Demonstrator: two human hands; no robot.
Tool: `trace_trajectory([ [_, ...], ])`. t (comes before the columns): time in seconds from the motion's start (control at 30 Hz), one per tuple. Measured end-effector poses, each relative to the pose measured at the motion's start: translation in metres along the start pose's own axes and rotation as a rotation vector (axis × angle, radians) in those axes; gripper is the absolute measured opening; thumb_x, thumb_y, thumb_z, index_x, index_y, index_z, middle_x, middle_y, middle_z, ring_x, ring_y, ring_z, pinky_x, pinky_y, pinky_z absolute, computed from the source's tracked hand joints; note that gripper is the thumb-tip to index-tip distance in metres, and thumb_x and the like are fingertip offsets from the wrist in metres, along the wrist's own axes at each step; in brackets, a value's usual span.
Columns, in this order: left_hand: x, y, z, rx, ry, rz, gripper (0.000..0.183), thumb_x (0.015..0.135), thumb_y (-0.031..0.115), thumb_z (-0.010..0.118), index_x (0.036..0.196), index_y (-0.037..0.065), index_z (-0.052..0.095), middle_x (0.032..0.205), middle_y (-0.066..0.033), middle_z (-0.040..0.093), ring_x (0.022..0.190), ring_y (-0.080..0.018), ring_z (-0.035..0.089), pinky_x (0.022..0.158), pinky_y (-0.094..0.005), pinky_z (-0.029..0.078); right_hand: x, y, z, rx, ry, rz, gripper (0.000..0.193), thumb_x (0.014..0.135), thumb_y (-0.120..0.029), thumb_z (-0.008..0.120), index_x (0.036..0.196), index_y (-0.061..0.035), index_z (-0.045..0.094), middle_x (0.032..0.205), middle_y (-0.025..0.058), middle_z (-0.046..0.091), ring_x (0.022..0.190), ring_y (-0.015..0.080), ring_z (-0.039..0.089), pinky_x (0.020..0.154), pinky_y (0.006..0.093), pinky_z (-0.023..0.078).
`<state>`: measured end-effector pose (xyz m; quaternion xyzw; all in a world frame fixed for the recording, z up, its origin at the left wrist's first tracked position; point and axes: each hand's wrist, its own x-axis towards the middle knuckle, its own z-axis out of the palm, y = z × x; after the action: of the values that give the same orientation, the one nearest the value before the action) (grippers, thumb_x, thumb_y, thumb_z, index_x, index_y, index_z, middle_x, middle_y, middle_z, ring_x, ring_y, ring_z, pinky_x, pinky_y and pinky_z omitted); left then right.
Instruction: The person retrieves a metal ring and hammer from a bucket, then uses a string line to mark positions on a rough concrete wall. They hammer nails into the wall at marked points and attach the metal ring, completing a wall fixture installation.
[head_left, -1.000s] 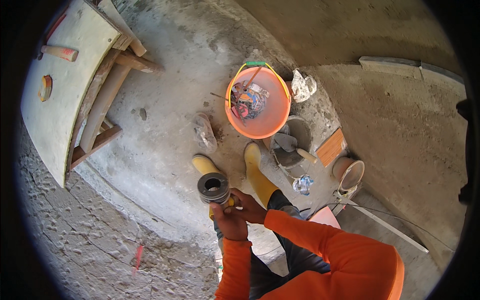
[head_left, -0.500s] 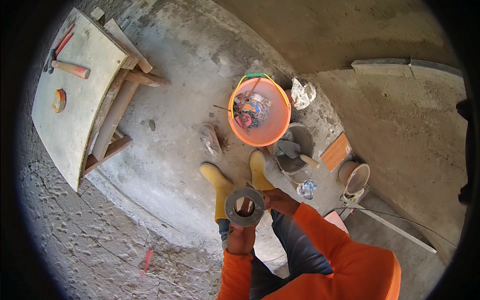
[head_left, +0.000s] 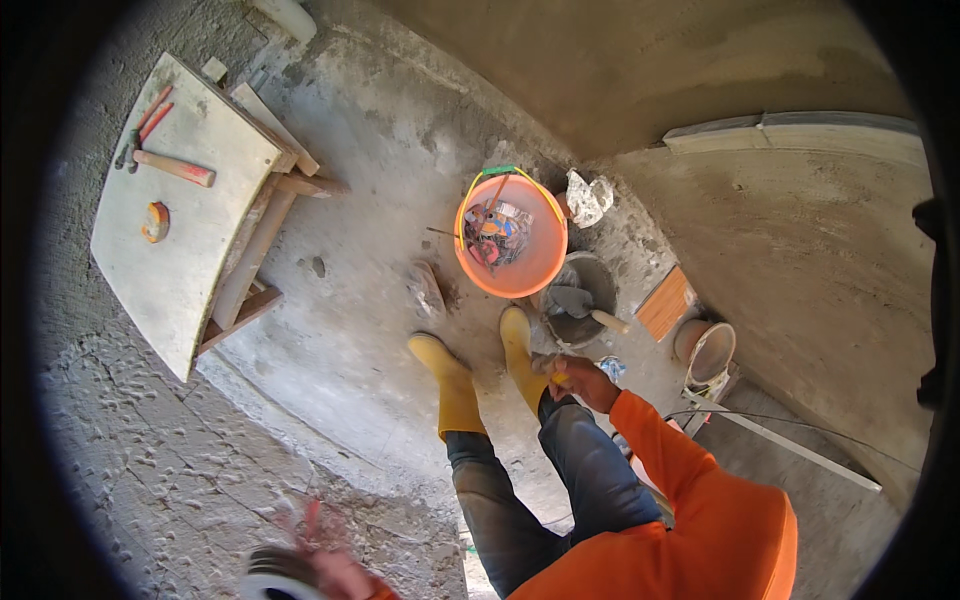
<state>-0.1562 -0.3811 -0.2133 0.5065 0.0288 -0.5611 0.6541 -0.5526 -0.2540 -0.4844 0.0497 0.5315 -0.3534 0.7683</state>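
Observation:
My left hand (head_left: 345,577), smeared by motion, is at the lower edge, closed on a grey ring-shaped roll (head_left: 272,572) that the frame partly cuts off. Above my right knee, my right hand (head_left: 588,380) has its fingers closed round a small yellow object (head_left: 558,378); its kind is hidden by the fingers. Beyond that hand stands an orange bucket (head_left: 545,265) with a yellow handle and mixed tools inside. Next to it, a trowel (head_left: 573,301) lies across a dark tub (head_left: 603,285).
At the left stands a wooden table (head_left: 190,270) bearing hammers (head_left: 175,168) and an orange-and-white piece (head_left: 156,222). An orange-brown board (head_left: 665,303), a small bucket (head_left: 712,352), a long pale strip (head_left: 790,450) and a thin cable line the right side. A clear bottle (head_left: 426,290) lies near my boots.
My left hand has swung from in front of my legs down to the lower left with the grey roll. My right hand has parted from the roll and moved slightly right and up.

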Motion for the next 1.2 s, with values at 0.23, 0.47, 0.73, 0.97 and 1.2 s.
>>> trace_trajectory([
  [0.23,-0.045,0.226,0.002,0.433,0.210,0.853,0.050,0.093,0.026,0.064,0.134,-0.002,0.058,0.143,-0.0249,0.055,0.134,-0.0395,0.051,0.107,-0.0520,0.045,-0.003,-0.042,-0.008,-0.094,0.342,-0.109,0.041,0.096,-0.052,0.058,0.103,-0.0122,0.064,0.084,0.0020,0.063,0.071,0.0141,0.062,0.066,0.0306,0.052],
  [0.47,-0.046,0.192,-0.054,0.723,0.319,0.752,0.052,0.093,0.028,0.064,0.135,-0.001,0.057,0.144,-0.0244,0.054,0.135,-0.0395,0.050,0.106,-0.0525,0.045,0.008,-0.072,-0.015,-0.060,0.415,-0.118,0.041,0.093,-0.051,0.061,0.112,-0.0146,0.067,0.082,0.0012,0.063,0.066,0.0124,0.059,0.062,0.0280,0.052],
  [0.73,-0.048,0.054,-0.088,0.961,0.228,0.299,0.053,0.093,0.030,0.063,0.137,0.000,0.055,0.144,-0.0239,0.053,0.135,-0.0395,0.049,0.106,-0.0532,0.045,0.046,-0.083,-0.029,0.067,0.458,-0.132,0.046,0.093,-0.051,0.062,0.123,-0.0167,0.062,0.086,0.0004,0.065,0.068,0.0138,0.059,0.064,0.0310,0.054],
  [0.97,-0.050,-0.062,-0.107,1.181,0.040,0.004,0.055,0.093,0.032,0.063,0.138,0.000,0.053,0.145,-0.0234,0.052,0.136,-0.0395,0.049,0.106,-0.0537,0.045,0.109,-0.090,-0.055,0.078,0.486,-0.087,0.046,0.093,-0.052,0.062,0.125,-0.0192,0.060,0.095,0.0023,0.064,0.075,0.0182,0.060,0.068,0.0374,0.054],
  [1.2,-0.030,-0.163,-0.124,1.341,-0.105,-0.113,0.057,0.093,0.034,0.063,0.139,0.001,0.052,0.146,-0.0230,0.051,0.136,-0.0394,0.048,0.106,-0.0543,0.045,0.185,-0.106,-0.090,-0.032,0.472,-0.033,0.050,0.099,-0.048,0.057,0.136,-0.0156,0.051,0.105,0.0043,0.062,0.083,0.0195,0.059,0.077,0.0390,0.054],
])
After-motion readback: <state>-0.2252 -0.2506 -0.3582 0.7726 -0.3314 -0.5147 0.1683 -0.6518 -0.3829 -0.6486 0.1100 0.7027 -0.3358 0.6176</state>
